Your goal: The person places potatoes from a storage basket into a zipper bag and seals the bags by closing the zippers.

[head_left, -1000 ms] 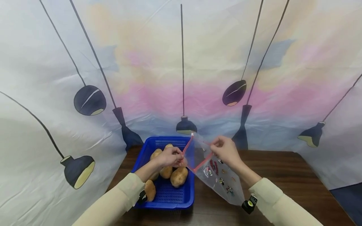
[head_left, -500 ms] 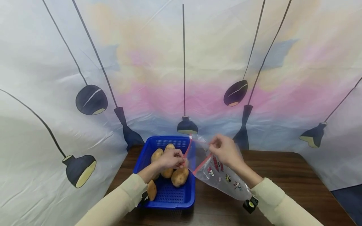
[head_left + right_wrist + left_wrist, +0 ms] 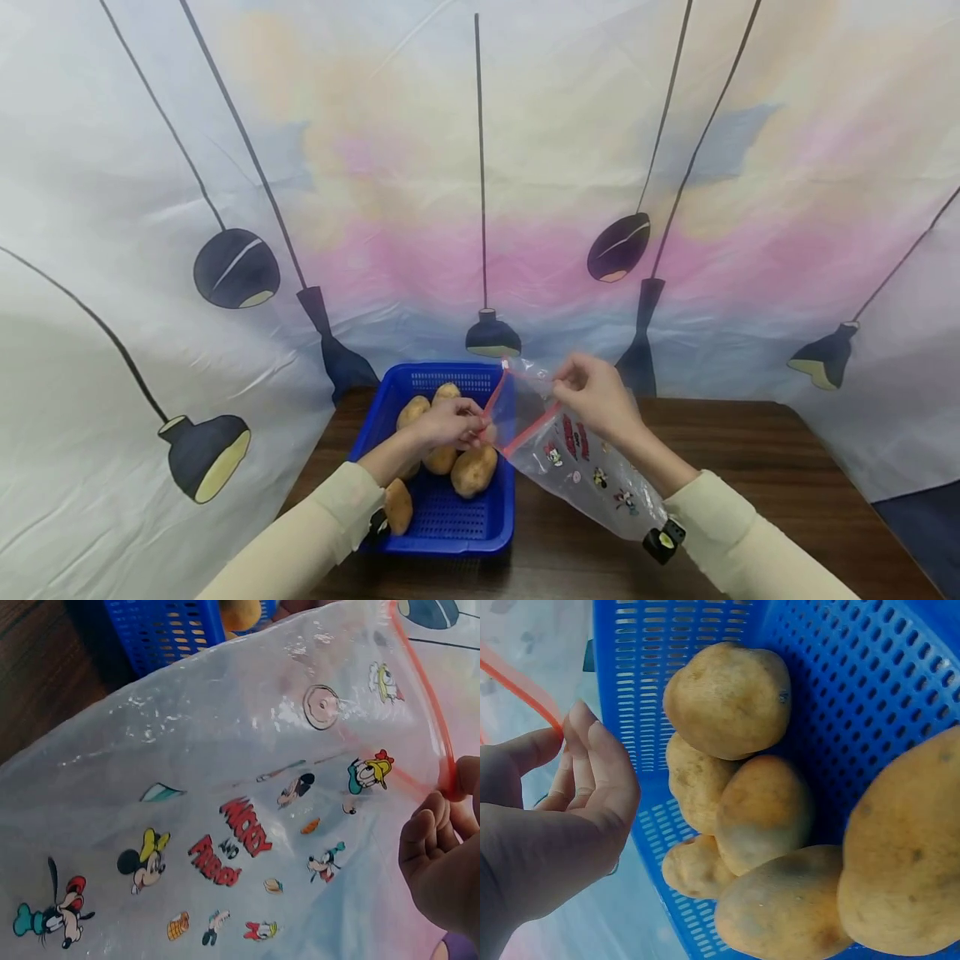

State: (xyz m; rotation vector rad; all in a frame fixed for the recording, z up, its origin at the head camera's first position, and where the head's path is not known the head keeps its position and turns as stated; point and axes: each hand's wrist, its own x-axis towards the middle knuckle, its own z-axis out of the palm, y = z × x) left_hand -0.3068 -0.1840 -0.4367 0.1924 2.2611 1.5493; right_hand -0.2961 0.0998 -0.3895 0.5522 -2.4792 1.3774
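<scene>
A clear zip bag (image 3: 581, 467) with a red zip strip and cartoon prints hangs between both hands, its mouth spread apart. My left hand (image 3: 450, 422) pinches one side of the red-edged mouth between thumb and fingertips, above the blue basket. On the other side, my right hand (image 3: 596, 400) pinches the opposite edge; the right wrist view shows its thumb and fingers on the red strip (image 3: 442, 742). Several potatoes (image 3: 731, 697) lie in the blue plastic basket (image 3: 461, 546), beneath and beside the left hand. No potato shows inside the bag.
Both arms reach over a dark wooden table (image 3: 742, 467). The basket stands on its left part, and the bag's lower end hangs to the basket's right. Behind the table is a cloth backdrop (image 3: 405, 208) painted with hanging lamps.
The bag's lower end has swung slightly right and its printed side looks fuller than a second ago. Both hands keep their pinch on the mouth and have barely moved.
</scene>
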